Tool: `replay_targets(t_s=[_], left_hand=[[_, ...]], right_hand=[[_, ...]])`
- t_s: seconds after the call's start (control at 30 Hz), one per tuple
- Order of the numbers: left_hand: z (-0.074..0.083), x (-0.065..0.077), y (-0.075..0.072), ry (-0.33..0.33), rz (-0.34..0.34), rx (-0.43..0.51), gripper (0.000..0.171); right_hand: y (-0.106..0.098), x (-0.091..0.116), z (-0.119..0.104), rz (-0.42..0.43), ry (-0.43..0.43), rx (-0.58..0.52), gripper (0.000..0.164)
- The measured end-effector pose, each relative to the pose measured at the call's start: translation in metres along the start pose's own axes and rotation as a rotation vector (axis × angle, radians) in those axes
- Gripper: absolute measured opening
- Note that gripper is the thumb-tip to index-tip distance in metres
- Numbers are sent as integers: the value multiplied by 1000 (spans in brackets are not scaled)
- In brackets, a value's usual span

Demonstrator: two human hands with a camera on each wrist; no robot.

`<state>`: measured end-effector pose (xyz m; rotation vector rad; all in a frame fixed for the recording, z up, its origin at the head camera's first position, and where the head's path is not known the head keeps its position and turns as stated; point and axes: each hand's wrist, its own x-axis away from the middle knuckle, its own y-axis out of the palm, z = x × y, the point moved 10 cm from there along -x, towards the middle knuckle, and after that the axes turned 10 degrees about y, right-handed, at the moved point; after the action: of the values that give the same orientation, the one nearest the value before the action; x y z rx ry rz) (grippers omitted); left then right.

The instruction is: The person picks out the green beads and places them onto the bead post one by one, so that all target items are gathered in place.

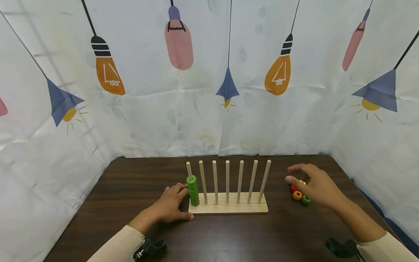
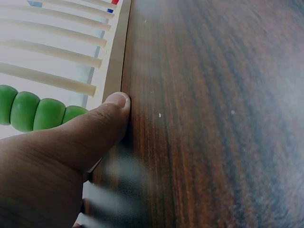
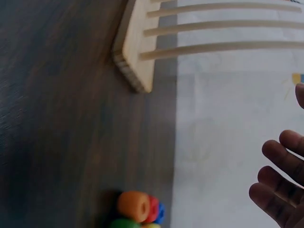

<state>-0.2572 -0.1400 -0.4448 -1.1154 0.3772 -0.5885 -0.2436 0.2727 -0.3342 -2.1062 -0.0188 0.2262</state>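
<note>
A wooden peg stand [image 1: 229, 208] with a row of several upright pegs sits on the dark table. Green beads [image 1: 193, 191] are stacked on its leftmost peg; the other pegs carry none. My left hand [image 1: 170, 203] holds the stand's left end, thumb [image 2: 111, 107] against the front edge of the base and fingers by the green stack. Over to the right, my right hand [image 1: 315, 183] hovers with parted, loosely bent fingers and nothing in them. Below it lies a small cluster of loose beads, among them an orange bead [image 1: 297, 195] and a green bead [image 1: 306, 199], partly hidden by the hand.
The brown wood-grain table [image 1: 229, 240] reaches back to a white curtain [image 1: 147, 120] printed with hanging lamps. In the right wrist view, red [image 3: 153, 209] and blue beads [image 3: 161, 213] also show in the cluster.
</note>
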Motion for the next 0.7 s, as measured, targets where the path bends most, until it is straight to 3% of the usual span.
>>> replay_targets(t_s=[0.27, 0.4, 0.7], left_hand=[[3, -1, -1, 31, 18, 20, 87], [2, -1, 0, 13, 5, 13, 88], [1, -1, -1, -4, -6, 4, 91]], right_hand=[[14, 8, 35, -43, 81, -14, 48], [20, 12, 51, -57, 112, -5, 49], [29, 19, 76, -55, 121, 61, 51]])
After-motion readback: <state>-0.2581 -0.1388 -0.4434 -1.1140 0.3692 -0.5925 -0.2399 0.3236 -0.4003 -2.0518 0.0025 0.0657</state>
